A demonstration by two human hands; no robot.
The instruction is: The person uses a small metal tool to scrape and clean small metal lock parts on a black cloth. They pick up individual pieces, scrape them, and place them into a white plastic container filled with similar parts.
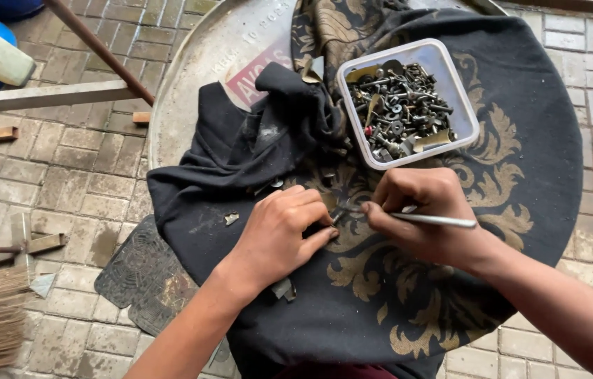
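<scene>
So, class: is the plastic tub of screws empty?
No: the tub is heaped with screws, bolts and washers, standing on the black cloth just above the right hand.

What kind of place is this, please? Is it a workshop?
Probably an informal outdoor repair spot. The floor is brick paving, a round metal drum top under a black cloth serves as the bench, and a plastic tub of screws sits beside both hands.

Matt black cloth [408, 281] with dull gold print drapes a worn, scuffed metal drum lid [198, 63]. A translucent plastic tub [461, 91] holds tarnished metal screws [398, 105]. Smooth, shiny metal rod [436, 220]; rough brick paving [79, 161].
</scene>
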